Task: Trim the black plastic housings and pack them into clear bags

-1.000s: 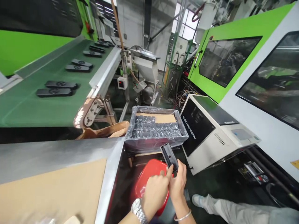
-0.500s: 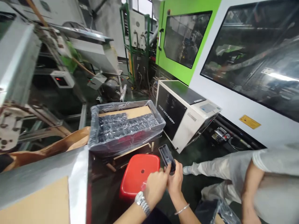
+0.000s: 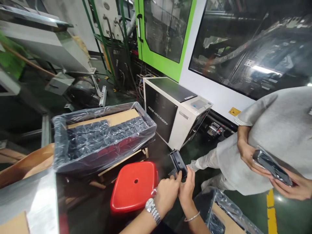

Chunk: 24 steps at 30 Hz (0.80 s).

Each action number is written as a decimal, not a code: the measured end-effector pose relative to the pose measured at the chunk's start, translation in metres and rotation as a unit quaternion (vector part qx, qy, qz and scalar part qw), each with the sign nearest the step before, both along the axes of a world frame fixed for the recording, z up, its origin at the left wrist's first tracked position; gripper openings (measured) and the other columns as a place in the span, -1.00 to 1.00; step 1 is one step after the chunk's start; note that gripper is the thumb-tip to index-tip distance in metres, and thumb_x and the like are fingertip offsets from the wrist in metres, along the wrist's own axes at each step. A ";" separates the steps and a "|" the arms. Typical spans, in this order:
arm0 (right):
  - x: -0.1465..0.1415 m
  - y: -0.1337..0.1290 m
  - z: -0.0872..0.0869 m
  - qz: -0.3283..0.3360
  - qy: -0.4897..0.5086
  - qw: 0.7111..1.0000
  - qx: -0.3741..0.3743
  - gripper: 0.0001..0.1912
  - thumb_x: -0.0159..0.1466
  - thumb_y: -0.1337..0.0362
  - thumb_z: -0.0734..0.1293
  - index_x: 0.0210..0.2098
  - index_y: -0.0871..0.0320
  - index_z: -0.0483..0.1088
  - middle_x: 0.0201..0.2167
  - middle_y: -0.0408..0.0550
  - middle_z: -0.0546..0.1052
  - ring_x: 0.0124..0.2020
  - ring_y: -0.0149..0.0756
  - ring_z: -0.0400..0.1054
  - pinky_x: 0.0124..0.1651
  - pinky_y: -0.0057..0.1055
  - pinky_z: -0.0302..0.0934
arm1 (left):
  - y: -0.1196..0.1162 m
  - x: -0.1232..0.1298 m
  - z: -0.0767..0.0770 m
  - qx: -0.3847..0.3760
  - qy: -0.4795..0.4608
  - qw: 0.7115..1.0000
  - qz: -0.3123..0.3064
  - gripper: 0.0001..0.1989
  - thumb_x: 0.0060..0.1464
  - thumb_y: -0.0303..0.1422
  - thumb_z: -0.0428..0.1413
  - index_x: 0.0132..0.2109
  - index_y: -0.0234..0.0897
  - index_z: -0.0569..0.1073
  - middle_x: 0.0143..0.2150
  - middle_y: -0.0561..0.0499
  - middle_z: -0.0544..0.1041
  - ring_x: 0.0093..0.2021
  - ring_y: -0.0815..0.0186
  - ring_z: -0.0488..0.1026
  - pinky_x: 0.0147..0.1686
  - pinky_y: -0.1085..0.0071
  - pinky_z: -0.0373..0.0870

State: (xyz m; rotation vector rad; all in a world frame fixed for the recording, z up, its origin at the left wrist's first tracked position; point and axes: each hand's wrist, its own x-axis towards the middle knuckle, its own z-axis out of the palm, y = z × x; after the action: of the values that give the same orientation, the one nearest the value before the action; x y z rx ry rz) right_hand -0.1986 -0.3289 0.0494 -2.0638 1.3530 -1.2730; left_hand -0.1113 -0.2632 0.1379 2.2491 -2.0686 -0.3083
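Note:
My right hand (image 3: pixel 187 187), with a bangle at the wrist, is closed round the lower end of a long, black, hollow plastic casing (image 3: pixel 177 160), its open side facing me. My left hand (image 3: pixel 167 191), wearing a metal watch, has its index finger at the casing's lower end. Its other fingers are curled, and a small clear shiny bit (image 3: pixel 154 191) shows at the hand's outer edge; what it is, I cannot make out. Just left of my hands is a red stool (image 3: pixel 133 191).
A plastic-lined crate (image 3: pixel 143 128) of wrapped black parts and cardboard stands left, before a boxy machine (image 3: pixel 162 112). At right, a co-worker in grey (image 3: pixel 275 130) holds a wrapped dark part (image 3: pixel 271 166) above another lined box (image 3: pixel 234 211). A large green-and-white machine (image 3: pixel 186 58) stands behind.
My view has swung right, bringing the co-worker's hands with a wrapped dark part into sight. My right hand still holds the casing, and my left finger stays at its lower end.

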 end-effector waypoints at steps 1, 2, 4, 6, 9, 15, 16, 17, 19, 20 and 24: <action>-0.001 -0.002 0.001 -0.002 -0.004 1.000 -0.003 -0.51 0.18 0.12 0.27 0.04 0.21 0.22 -0.12 0.16 0.36 -0.10 -0.11 0.32 -0.13 -0.19 0.26 | -0.003 -0.002 0.001 -0.002 -0.001 1.000 -0.005 -0.45 0.08 -0.59 -0.12 0.23 -0.30 0.13 -0.31 -0.21 0.50 -0.37 0.17 0.51 -0.45 0.37 0.37; -0.003 -0.005 0.002 -0.005 -0.008 1.000 -0.006 -0.51 0.18 0.13 0.27 0.05 0.22 0.21 -0.11 0.16 0.35 -0.10 -0.11 0.31 -0.11 -0.18 0.26 | -0.006 -0.004 0.002 -0.004 -0.002 1.000 -0.009 -0.45 0.08 -0.59 -0.12 0.23 -0.31 0.13 -0.31 -0.22 0.50 -0.38 0.16 0.51 -0.46 0.37 0.37; -0.004 -0.011 0.005 -0.016 -0.018 1.000 -0.014 -0.50 0.18 0.14 0.28 0.06 0.22 0.20 -0.11 0.17 0.34 -0.09 -0.10 0.31 -0.10 -0.17 0.25 | -0.013 -0.008 0.007 -0.006 -0.005 1.000 -0.016 -0.46 0.09 -0.60 -0.12 0.23 -0.31 0.13 -0.31 -0.22 0.51 -0.39 0.14 0.52 -0.48 0.35 0.38; -0.004 -0.018 0.008 -0.025 -0.029 0.999 -0.025 -0.51 0.19 0.15 0.28 0.06 0.23 0.19 -0.11 0.16 0.33 -0.08 -0.10 0.30 -0.09 -0.17 0.25 | -0.022 -0.010 0.013 -0.002 -0.009 1.000 -0.016 -0.46 0.09 -0.61 -0.12 0.23 -0.30 0.14 -0.31 -0.22 0.52 -0.40 0.14 0.53 -0.48 0.35 0.40; -0.001 -0.028 0.013 -0.036 -0.046 0.997 -0.045 -0.53 0.20 0.18 0.27 0.06 0.21 0.18 -0.12 0.14 0.33 -0.09 -0.12 0.30 -0.10 -0.19 0.25 | -0.035 -0.012 0.023 -0.004 -0.022 1.000 -0.010 -0.46 0.09 -0.61 -0.10 0.22 -0.28 0.16 -0.30 -0.23 0.53 -0.38 0.13 0.54 -0.46 0.35 0.42; 0.006 -0.041 0.022 -0.068 -0.081 0.993 -0.056 -0.53 0.21 0.16 0.26 0.07 0.20 0.17 -0.13 0.13 0.32 -0.09 -0.11 0.29 -0.11 -0.20 0.24 | -0.049 -0.013 0.038 -0.008 -0.032 0.999 -0.022 -0.45 0.10 -0.60 -0.11 0.24 -0.24 0.12 -0.28 -0.24 0.53 -0.37 0.10 0.54 -0.46 0.27 0.45; 0.007 -0.042 0.023 -0.069 -0.086 0.992 -0.055 -0.53 0.21 0.15 0.26 0.06 0.20 0.17 -0.13 0.12 0.32 -0.08 -0.11 0.29 -0.11 -0.20 0.24 | -0.050 -0.013 0.040 -0.003 -0.032 0.999 -0.026 -0.44 0.09 -0.60 -0.10 0.24 -0.25 0.12 -0.28 -0.25 0.53 -0.37 0.09 0.54 -0.45 0.26 0.46; 0.008 -0.042 0.024 -0.069 -0.091 0.992 -0.053 -0.53 0.21 0.15 0.25 0.06 0.20 0.17 -0.13 0.12 0.32 -0.08 -0.12 0.28 -0.10 -0.21 0.23 | -0.050 -0.013 0.042 0.001 -0.032 0.999 -0.028 -0.44 0.09 -0.60 -0.09 0.25 -0.26 0.11 -0.27 -0.25 0.53 -0.36 0.09 0.54 -0.44 0.26 0.45; 0.009 -0.043 0.026 -0.069 -0.100 0.991 -0.049 -0.52 0.22 0.13 0.24 0.07 0.20 0.17 -0.11 0.12 0.31 -0.06 -0.13 0.27 -0.09 -0.24 0.23 | -0.050 -0.012 0.044 0.005 -0.033 0.999 -0.027 -0.44 0.09 -0.59 -0.09 0.25 -0.29 0.10 -0.28 -0.26 0.53 -0.35 0.09 0.54 -0.43 0.28 0.45; 0.009 -0.043 0.026 -0.069 -0.104 0.991 -0.047 -0.52 0.22 0.12 0.24 0.07 0.20 0.17 -0.10 0.11 0.31 -0.05 -0.13 0.27 -0.08 -0.24 0.23 | -0.050 -0.012 0.044 0.005 -0.033 0.999 -0.024 -0.44 0.09 -0.59 -0.10 0.25 -0.29 0.11 -0.28 -0.26 0.53 -0.35 0.10 0.54 -0.43 0.29 0.45; 0.010 -0.041 0.022 -0.065 -0.111 0.991 -0.040 -0.52 0.21 0.12 0.24 0.06 0.19 0.19 -0.09 0.12 0.31 -0.06 -0.12 0.27 -0.10 -0.24 0.23 | -0.050 -0.012 0.039 -0.008 -0.033 0.999 -0.012 -0.46 0.10 -0.59 -0.11 0.23 -0.28 0.14 -0.27 -0.25 0.53 -0.36 0.10 0.54 -0.45 0.29 0.44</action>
State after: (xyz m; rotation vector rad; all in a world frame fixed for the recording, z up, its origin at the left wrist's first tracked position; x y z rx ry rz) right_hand -0.1886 -0.3697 0.0717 -1.8439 1.3722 -1.5847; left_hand -0.1232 -0.3132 0.1767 2.2564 -2.1234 -0.2207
